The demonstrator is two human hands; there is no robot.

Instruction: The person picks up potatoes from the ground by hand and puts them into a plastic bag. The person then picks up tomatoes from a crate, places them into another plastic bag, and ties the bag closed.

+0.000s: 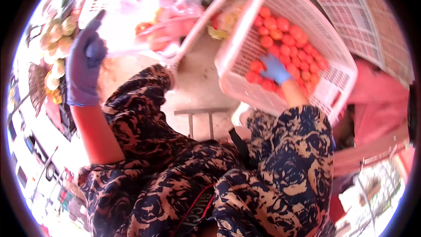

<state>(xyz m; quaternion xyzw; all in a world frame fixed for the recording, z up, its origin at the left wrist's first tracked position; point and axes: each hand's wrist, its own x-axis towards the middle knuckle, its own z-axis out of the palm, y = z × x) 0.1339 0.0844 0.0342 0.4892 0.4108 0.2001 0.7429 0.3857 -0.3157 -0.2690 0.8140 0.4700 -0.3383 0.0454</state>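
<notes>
My right hand (275, 69), in a blue glove, reaches into a pale plastic crate (237, 52). Its fingers are apart and touch the red tomatoes (289, 39) piled inside; no tomato is clearly gripped. At the left my left hand (85, 61), gloved in blue as well, is raised with a finger stretched upward and the thumb bent toward the palm. Nothing shows in it. Beside it stands another pale crate (206, 19), holding clear plastic bags (186, 4) and some red and orange produce; glare washes out part of this crate.
Pale onion-like produce (57, 37) sits at the far left. Another crate (346, 0) stands at the upper right, near a red cloth (377, 101). A metal frame (199, 112) lies on the floor between my legs. Some yellowish scraps (221, 28) lie between the crates.
</notes>
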